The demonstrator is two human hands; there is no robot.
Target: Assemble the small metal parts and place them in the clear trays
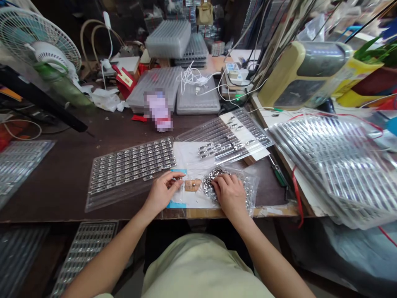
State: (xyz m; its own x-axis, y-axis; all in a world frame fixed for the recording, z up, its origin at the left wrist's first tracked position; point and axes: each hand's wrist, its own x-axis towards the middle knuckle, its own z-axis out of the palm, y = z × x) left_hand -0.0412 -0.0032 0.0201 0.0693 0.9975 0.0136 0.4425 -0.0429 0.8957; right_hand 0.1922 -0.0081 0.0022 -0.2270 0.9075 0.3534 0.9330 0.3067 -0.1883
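My left hand (163, 191) is just left of a small tan block (192, 185) on a white sheet (198, 203) with blue tape (177, 205) at its left side. Its thumb and forefinger nearly meet in a pinch; anything between them is too small to make out. My right hand (231, 193) rests on a heap of small shiny metal parts (214, 176) lying on clear plastic. Its fingers curl down into the heap, and the fingertips are hidden. Left of the sheet lies a clear tray (133, 165) filled with rows of small metal pieces.
Behind the sheet a ribbed clear tray (223, 140) carries several metal pieces and a pale strip. A green-handled tool (279, 176) lies to the right, beside stacked clear trays (341, 165). A fan (46, 45) stands back left; a beige machine (305, 76) stands back right.
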